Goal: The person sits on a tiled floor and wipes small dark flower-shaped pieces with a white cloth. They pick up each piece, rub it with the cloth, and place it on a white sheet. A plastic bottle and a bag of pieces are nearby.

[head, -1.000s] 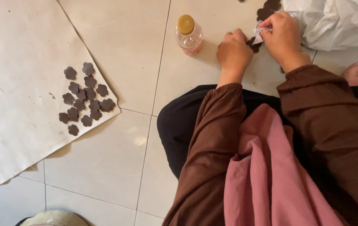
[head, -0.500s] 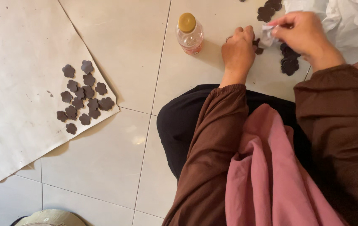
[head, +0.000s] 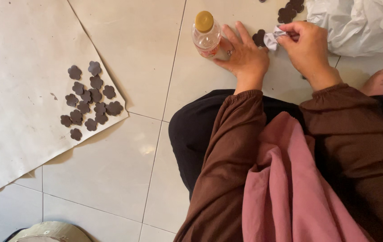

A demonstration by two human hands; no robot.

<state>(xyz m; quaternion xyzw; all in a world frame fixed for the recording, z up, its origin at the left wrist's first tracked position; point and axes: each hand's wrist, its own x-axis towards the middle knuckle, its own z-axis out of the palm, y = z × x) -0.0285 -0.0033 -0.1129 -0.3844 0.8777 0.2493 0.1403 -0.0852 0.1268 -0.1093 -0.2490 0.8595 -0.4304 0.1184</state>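
Crumpled white wad [head: 272, 39]: a small scrunched piece of paper or cloth, which of the two cannot be told, pinched at the fingertips of the right hand [head: 308, 49], thumb and forefinger pressed together on it, just above the floor tiles [head: 124, 54].

Dark flower-shaped cutout [head: 258, 37]: lies on the tile touching or just beside the wad, on its left. It seems to be the piece being worked; keeping the wad bunched small and dabbing only on that piece would likely suit best.

Left hand [head: 244, 56]: fingers spread flat on the tile, holding nothing, just left of the cutout; a good brace.

Small clear bottle [head: 206, 33]: yellow cap on, upright, just left of the spread fingers; near enough to be knocked.

More dark cutouts [head: 290, 10]: beyond the pinching grip.

White plastic bag [head: 357, 24]: right of that grip.

Cluster of finished-looking cutouts [head: 88, 101]: well apart to the left, on a sheet of pale paper [head: 16, 67].
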